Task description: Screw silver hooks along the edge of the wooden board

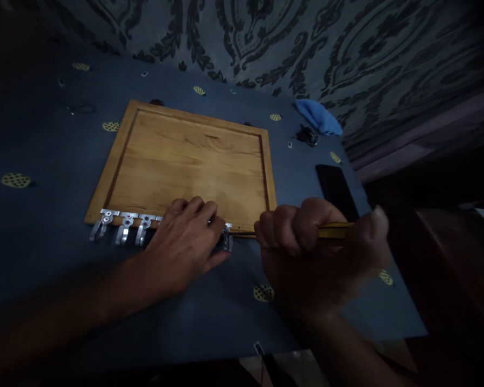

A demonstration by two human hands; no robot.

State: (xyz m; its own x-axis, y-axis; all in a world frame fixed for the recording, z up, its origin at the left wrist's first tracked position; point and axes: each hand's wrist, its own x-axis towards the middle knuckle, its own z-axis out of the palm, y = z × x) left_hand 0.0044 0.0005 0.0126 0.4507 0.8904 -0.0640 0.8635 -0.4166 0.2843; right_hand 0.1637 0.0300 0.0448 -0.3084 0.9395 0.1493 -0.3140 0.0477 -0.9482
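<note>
A wooden board (193, 166) with a raised frame lies on the table. Along its near edge runs a metal hook rail (129, 216), its silvery hooks hanging over the side. My left hand (189, 231) is closed over the right part of this rail, fingers curled and the thumb below the edge; it hides the middle hooks. My right hand (302, 236) grips a screwdriver (334, 230) by its yellow handle. The thin dark shaft points left, level with the board's near edge, towards the rail's right end. Whether its tip touches a screw I cannot tell.
A blue patterned cover lies over the table (125, 317). To the right are a dark phone-like slab (336, 188), a small black object with a ring (306, 135) and a blue cloth (318, 116). Behind stands a patterned wall (258, 43). The light is dim.
</note>
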